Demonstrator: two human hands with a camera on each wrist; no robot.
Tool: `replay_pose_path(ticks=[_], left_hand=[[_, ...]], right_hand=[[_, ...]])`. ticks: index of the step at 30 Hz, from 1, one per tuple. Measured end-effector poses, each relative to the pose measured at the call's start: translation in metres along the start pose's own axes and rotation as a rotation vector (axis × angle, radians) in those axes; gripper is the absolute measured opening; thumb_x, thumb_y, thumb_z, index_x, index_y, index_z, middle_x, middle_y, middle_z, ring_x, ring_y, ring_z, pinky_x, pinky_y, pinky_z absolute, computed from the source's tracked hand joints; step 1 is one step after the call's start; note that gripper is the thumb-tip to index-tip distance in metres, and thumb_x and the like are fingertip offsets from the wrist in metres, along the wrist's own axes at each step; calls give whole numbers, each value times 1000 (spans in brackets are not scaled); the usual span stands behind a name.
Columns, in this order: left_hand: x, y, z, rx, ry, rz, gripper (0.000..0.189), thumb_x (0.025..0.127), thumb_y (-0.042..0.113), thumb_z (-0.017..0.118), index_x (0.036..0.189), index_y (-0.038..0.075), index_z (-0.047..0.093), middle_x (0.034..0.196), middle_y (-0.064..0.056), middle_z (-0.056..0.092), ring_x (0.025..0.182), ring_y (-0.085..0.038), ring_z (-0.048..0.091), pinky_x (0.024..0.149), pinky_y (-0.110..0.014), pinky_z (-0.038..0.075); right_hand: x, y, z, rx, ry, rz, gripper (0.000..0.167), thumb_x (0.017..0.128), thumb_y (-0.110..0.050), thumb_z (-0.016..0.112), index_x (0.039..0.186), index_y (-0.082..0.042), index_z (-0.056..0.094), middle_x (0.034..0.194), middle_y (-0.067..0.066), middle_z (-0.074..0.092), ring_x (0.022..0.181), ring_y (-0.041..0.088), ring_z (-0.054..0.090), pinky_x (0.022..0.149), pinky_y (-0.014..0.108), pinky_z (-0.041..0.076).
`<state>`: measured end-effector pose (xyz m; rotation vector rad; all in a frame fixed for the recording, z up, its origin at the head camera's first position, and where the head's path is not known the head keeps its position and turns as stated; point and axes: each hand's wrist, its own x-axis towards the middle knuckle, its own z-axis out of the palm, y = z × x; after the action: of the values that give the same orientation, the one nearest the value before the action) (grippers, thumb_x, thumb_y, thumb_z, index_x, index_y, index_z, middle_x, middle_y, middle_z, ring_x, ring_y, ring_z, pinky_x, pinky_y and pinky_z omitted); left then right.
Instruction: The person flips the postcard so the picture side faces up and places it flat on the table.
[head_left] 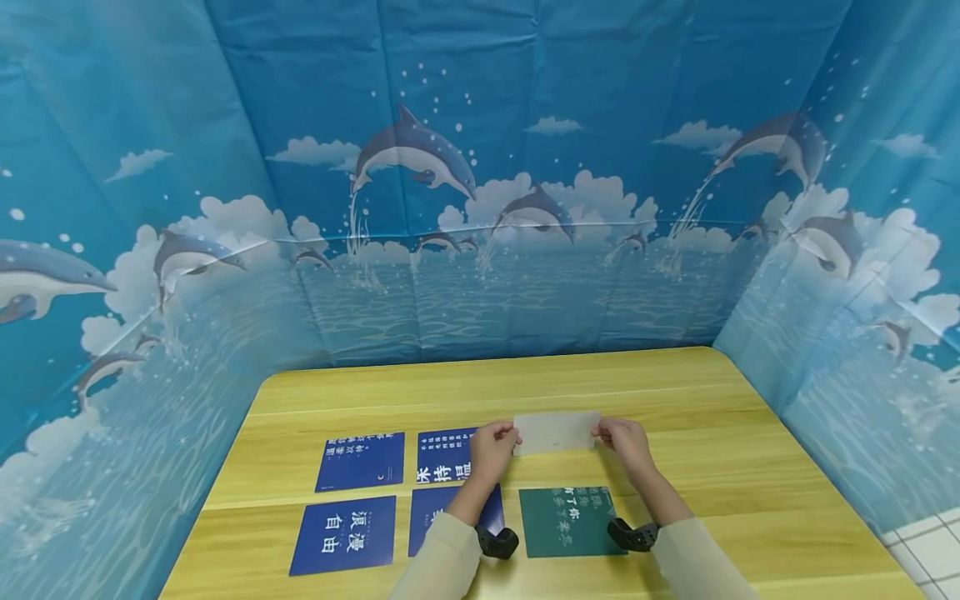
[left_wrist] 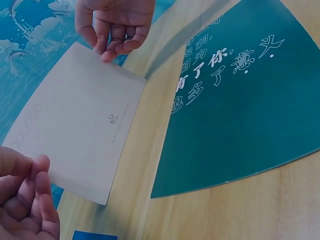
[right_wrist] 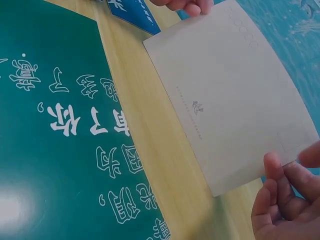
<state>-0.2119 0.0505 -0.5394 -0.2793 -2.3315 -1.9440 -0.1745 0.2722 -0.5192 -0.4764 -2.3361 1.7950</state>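
A postcard (head_left: 557, 432), its pale back facing me, is held up over the far half of the table. My left hand (head_left: 492, 450) pinches its left edge between thumb and fingers. At the right edge, my right hand (head_left: 624, 440) pinches it the same way. Postcode circles and a small printed emblem show on the postcard (left_wrist: 82, 125) in the left wrist view. Below it lies a green card (head_left: 566, 525) with white lettering, partly covered by the right wrist's black band. The postcard's front is hidden from me.
Several blue cards with white lettering lie to the left, among them one at the lower left (head_left: 342, 535) and one at the upper left (head_left: 362, 461). My left forearm overlaps another blue card (head_left: 431, 517). The wood-grain table (head_left: 675, 392) ends at a dolphin-print curtain (head_left: 480, 317).
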Motion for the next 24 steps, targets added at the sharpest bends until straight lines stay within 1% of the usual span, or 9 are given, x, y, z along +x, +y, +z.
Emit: replay_pose_path(ticks=[2,5,7,10,12,15,19,22,24], left_hand=[[-1,-1,-1,-13,-18,-17,16,84,5,60,93,-5,69,68,-2,66,61,-15,58,52,-21,42],[-2,-1,-2,-26,-36,-30,17,85,5,59,94,-5,69,69,-4,66,62,-17,60,53,-22,43],[-2,-1,-3,-36,-49,-36,17,85,5,59,95,-5,69,70,-5,67,62,-16,59,54,-22,44],[-3,-2,-4,-55,-71,-51,19,85,5,58,98,-6,68,72,-6,67,64,-14,59,57,-22,44],[-4,-3,-5,-65,-86,-61,20,86,5,58,99,-8,67,73,-6,67,66,-13,59,57,-22,44],[-4,-4,-5,-72,-106,-70,20,86,5,58,99,-8,66,74,-6,67,67,-12,58,55,-22,42],[-5,-4,-7,-91,-127,-97,19,86,5,58,98,-7,67,75,-7,66,68,-13,58,53,-22,39],[-6,-2,-9,-105,-147,-118,19,86,5,58,98,-7,67,75,-8,66,70,-15,59,55,-23,41],[-8,0,-11,-107,-167,-132,20,87,5,58,99,-8,66,75,-8,66,72,-15,60,57,-24,43]], right_hand=[[0,0,0,43,-7,11,33,94,-14,44,97,14,60,84,13,64,82,25,56,77,37,47],[1,1,-1,59,-3,11,32,93,-15,44,93,12,61,80,10,64,78,24,56,73,34,47],[1,2,-1,65,6,11,32,93,-16,44,90,11,61,78,9,64,76,25,56,70,33,48],[0,3,-2,82,12,12,33,94,-14,42,92,13,60,78,9,64,76,26,57,68,32,48],[-1,3,-3,85,8,14,34,94,-13,40,95,15,59,79,10,64,75,25,58,67,31,49],[-2,2,-5,94,-6,25,34,95,-12,39,99,16,58,80,10,65,74,21,58,67,30,49],[-2,2,-7,124,-18,51,33,94,-10,39,99,16,58,80,11,65,70,18,58,66,28,49],[-2,2,-8,151,-20,55,32,94,-8,38,99,17,57,80,11,65,68,17,58,64,27,49],[-3,3,-8,160,-20,38,33,93,-7,37,97,18,57,78,11,65,67,16,57,62,26,49]])
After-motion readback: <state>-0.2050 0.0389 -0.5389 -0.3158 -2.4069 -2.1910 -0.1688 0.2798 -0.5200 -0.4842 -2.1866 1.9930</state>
